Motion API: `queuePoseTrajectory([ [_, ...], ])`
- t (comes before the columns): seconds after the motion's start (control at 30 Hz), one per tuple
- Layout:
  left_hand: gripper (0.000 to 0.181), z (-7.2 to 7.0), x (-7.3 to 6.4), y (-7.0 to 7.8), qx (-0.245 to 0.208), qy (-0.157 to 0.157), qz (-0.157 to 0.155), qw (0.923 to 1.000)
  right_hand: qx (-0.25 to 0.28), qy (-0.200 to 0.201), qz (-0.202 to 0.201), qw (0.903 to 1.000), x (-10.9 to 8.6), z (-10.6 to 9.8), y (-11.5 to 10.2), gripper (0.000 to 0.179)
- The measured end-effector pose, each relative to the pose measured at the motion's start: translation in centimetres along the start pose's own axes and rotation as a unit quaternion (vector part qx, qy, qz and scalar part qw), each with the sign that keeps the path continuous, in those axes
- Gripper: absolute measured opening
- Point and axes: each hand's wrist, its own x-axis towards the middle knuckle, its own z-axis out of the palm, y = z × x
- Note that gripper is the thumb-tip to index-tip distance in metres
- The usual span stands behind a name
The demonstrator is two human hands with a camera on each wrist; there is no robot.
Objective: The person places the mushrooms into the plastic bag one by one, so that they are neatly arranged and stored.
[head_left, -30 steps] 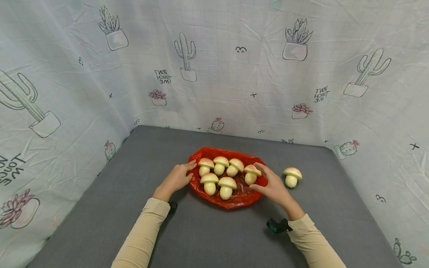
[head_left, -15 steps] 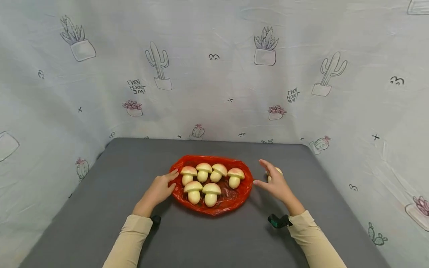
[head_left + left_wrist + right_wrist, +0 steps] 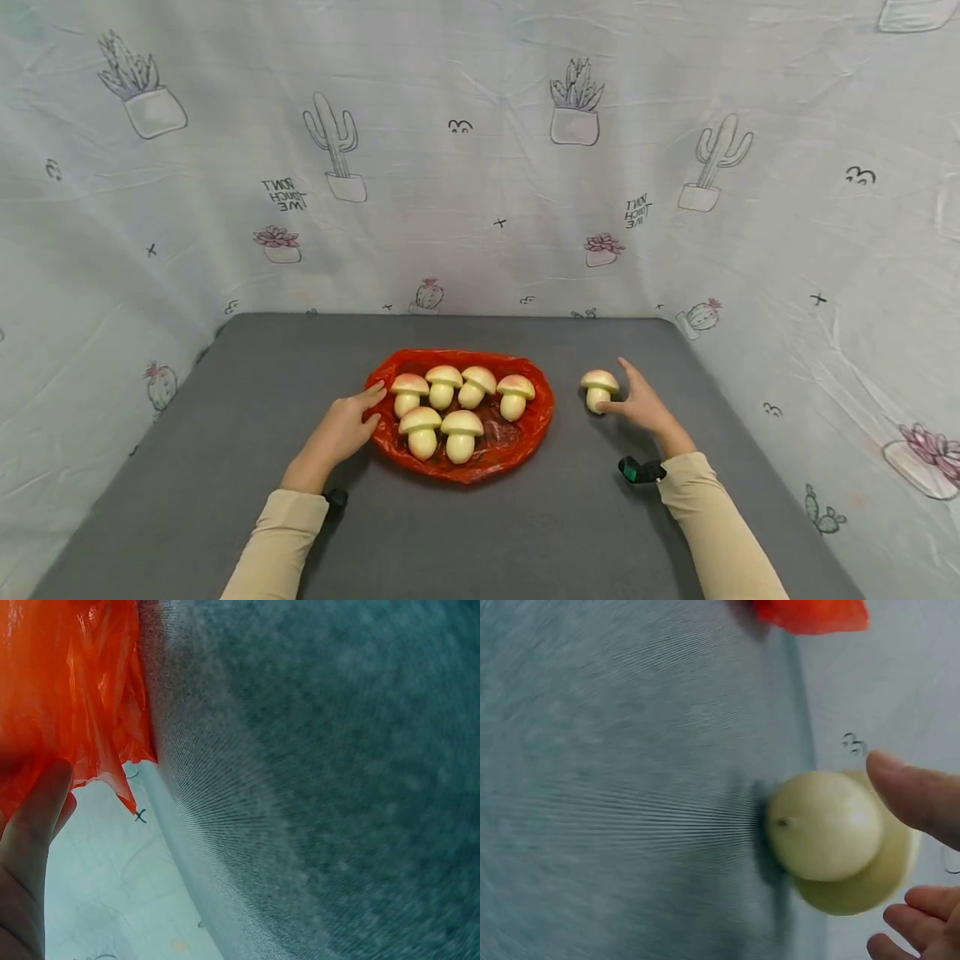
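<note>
A red plastic bag (image 3: 536, 433), its mouth spread wide, holds several toy mushrooms (image 3: 460, 435) with cream stems and pink-tinged caps. My left hand (image 3: 341, 431) rests at the bag's left rim, thumb and forefinger apart; in the left wrist view its thumb (image 3: 37, 825) lies against the red plastic. One more mushroom (image 3: 600, 385) stands on the table right of the bag. Beside it is my right hand (image 3: 647, 407), fingers spread, thumb in front of the stem. The right wrist view has this mushroom (image 3: 825, 825) between the thumb and the other fingers, not gripped.
The grey tabletop (image 3: 465, 542) extends around the bag. A pale curtain (image 3: 480, 183) with cactus drawings hangs behind the table and along both sides. A dark wrist-worn device (image 3: 641, 471) sits at the right cuff.
My right hand has left the bag's right side, where it was round a mushroom, and moved right to the lone mushroom. The head view has turned right. The left hand stays at the rim.
</note>
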Motion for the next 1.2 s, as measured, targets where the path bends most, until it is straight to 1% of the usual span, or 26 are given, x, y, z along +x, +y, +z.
queuePoseTrajectory([
  [0.1,0.045,0.0,0.0,-0.1,-0.001,-0.005,-0.006,1.0000,0.014,-0.016,-0.004,0.9998,0.2,0.6,0.5,0.103],
  [0.2,0.046,0.0,0.0,-0.1,-0.001,-0.008,-0.011,0.9999,0.018,-0.010,-0.022,0.9996,0.3,1.1,0.6,0.098],
  [0.3,0.045,0.0,0.0,0.0,0.000,-0.008,-0.011,0.9999,0.007,-0.002,-0.034,0.9994,0.3,1.4,0.5,0.092],
  [0.43,0.046,-0.1,-0.1,0.0,-0.001,-0.013,-0.012,0.9998,-0.001,0.002,-0.029,0.9996,0.4,1.8,0.4,0.088],
  [0.67,0.047,-0.1,0.3,0.0,-0.009,-0.025,-0.028,0.9993,-0.005,0.007,-0.020,0.9998,0.4,1.9,0.3,0.087],
  [0.87,0.046,-0.1,0.3,0.1,0.002,-0.016,-0.020,0.9997,-0.011,0.020,-0.026,0.9994,-0.3,2.1,0.2,0.087],
  [1.0,0.046,-0.1,0.2,0.1,0.001,-0.016,-0.017,0.9997,-0.003,0.025,-0.039,0.9989,-0.9,2.4,-0.3,0.088],
  [1.2,0.045,-0.2,0.3,0.3,-0.002,-0.014,-0.017,0.9998,0.042,0.031,-0.062,0.9967,-1.6,2.9,-2.2,0.087],
])
